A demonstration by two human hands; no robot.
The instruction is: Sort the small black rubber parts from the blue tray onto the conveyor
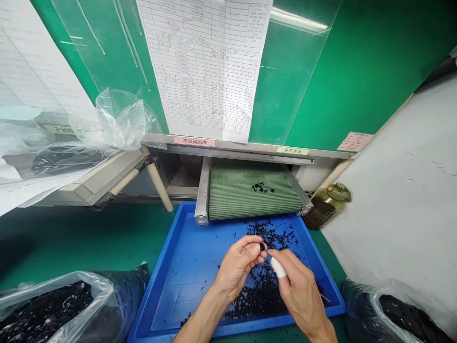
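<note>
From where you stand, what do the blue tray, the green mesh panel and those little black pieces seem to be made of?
The blue tray looks like moulded plastic, with a smooth, faintly glossy surface and a formed rim. The green mesh panel seems to be woven plastic or coated fabric, matte with a fine grid. The small black pieces look like dull plastic or rubber; they are too small to tell which.

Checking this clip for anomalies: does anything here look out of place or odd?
Mainly the right hand: one finger wears a white wrap, unlike the bare left hand, which pinches a small black part. A few black specks also seem to lie on the green bench top, outside the blue tray.
</note>
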